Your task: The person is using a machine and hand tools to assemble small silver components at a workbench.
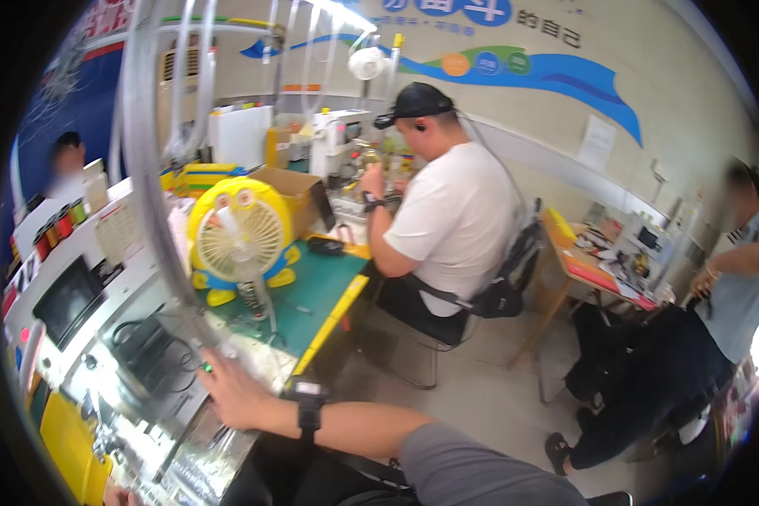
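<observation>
I see nothing finished yet.
Right hand (238,398): fingers loosely open, seemingly empty, white machine (67,366) at nine o'clock; left hand (120,496), I can't tell.

This is a workshop, apparently for sewing. Red and green thread spools (57,228) sit on a white, dark-screened machine (101,319), beside a green-topped, yellow-edged workbench (333,287).

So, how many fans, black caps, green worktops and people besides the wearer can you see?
Fans: 2, a yellow fan and a white fan
Black cap: 1
Green worktop: 1
Other people: 3, a seated person, one at right, one at left
Total: 7
</observation>
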`<state>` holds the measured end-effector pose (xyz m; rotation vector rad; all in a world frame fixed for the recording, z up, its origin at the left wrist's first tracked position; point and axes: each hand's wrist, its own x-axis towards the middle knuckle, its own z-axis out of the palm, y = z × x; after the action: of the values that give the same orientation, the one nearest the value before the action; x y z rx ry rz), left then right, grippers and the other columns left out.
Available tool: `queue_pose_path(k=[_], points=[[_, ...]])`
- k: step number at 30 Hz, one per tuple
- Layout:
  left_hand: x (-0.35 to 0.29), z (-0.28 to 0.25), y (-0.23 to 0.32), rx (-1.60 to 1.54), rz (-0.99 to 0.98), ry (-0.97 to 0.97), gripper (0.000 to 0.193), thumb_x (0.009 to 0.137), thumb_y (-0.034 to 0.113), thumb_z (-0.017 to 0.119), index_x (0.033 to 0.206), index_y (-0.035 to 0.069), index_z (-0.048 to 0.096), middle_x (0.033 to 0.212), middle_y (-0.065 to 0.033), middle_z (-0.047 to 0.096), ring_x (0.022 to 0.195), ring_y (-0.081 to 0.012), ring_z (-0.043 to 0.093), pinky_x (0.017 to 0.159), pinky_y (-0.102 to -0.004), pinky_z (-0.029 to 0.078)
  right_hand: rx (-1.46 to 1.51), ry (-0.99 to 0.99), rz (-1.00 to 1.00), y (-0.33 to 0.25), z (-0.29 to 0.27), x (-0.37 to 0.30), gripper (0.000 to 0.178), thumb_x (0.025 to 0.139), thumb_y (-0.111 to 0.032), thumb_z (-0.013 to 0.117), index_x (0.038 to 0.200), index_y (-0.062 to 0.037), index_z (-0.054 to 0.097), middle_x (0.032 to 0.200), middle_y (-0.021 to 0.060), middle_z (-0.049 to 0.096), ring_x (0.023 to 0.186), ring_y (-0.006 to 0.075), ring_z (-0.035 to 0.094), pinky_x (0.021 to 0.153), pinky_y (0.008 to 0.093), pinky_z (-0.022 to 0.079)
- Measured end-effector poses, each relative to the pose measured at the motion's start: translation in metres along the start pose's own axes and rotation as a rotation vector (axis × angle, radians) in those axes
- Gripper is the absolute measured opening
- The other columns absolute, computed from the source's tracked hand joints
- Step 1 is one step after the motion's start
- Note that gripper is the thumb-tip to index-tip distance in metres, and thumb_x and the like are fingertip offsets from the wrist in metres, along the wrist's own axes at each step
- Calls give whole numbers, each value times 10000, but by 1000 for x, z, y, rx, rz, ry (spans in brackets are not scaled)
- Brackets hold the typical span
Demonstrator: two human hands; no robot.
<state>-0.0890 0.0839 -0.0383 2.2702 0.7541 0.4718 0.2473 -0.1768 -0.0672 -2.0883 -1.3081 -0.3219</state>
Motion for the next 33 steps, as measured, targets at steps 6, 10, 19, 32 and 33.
queue_pose_path(k=[6,10,19,32,33], points=[[-6,15,23,104,356,251,77,844,89,689,803,29,664,752,-135,636,720,-317,621,682,-410,476,64,81,-101,25,3,-8,619,771,-178,775,1328,17,587,1414,356,484,1353,511,434,1120,578,381],[-8,7,37,87,330,193,108,847,66,703,940,14,719,908,-166,716,858,-344,687,769,-383,534,80,95,10,40,-9,-14,588,777,-183,819,1304,-52,594,1545,291,397,1433,471,390,1183,512,334],[18,-18,55,-340,122,152,461,958,22,560,1415,-39,569,1307,-116,659,1123,-179,660,931,-294,508,90,30,-280,-11,-33,5,284,734,-70,767,993,-26,659,1144,209,624,1066,405,597,929,473,466],[57,15,31,-1244,-287,-117,189,1045,146,581,1116,-19,642,915,-57,638,755,-133,588,683,-237,474,39,-374,-296,-13,-30,-4,133,779,-148,782,861,-85,697,878,117,603,876,346,597,788,460,472],[57,16,29,-1240,-287,-119,189,1045,146,581,1116,-19,642,915,-57,638,755,-133,588,683,-237,474,42,-407,-292,-13,-30,-2,130,786,-152,781,853,-81,695,871,118,613,874,349,603,781,459,479]])
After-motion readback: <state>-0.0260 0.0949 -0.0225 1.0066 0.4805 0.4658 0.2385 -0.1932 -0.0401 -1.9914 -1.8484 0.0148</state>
